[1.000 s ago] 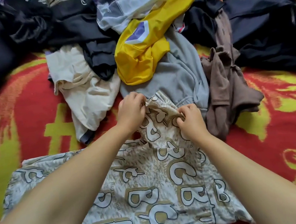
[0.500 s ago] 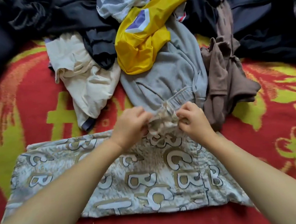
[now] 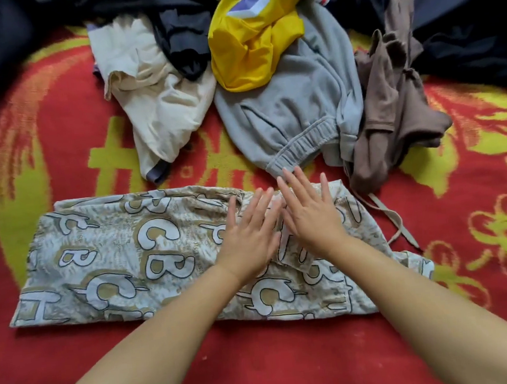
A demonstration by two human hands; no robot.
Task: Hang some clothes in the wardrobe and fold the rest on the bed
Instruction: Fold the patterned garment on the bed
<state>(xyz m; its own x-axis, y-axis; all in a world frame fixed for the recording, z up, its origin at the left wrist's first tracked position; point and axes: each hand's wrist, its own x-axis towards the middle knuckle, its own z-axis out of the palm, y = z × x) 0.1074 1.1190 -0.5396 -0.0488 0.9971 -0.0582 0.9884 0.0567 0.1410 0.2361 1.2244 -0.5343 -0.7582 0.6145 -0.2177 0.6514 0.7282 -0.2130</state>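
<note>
Both hands (image 3: 249, 238) (image 3: 309, 217) released bunched fold, now flat on printed garment (image 3: 112, 255); palms hidden.

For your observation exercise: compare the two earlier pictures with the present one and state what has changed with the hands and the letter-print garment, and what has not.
Both hands let go of the bunched flap. The left hand and right hand now lie flat, fingers straight, on the letter-print garment, its flap folded down. The pile behind is unchanged.
</note>
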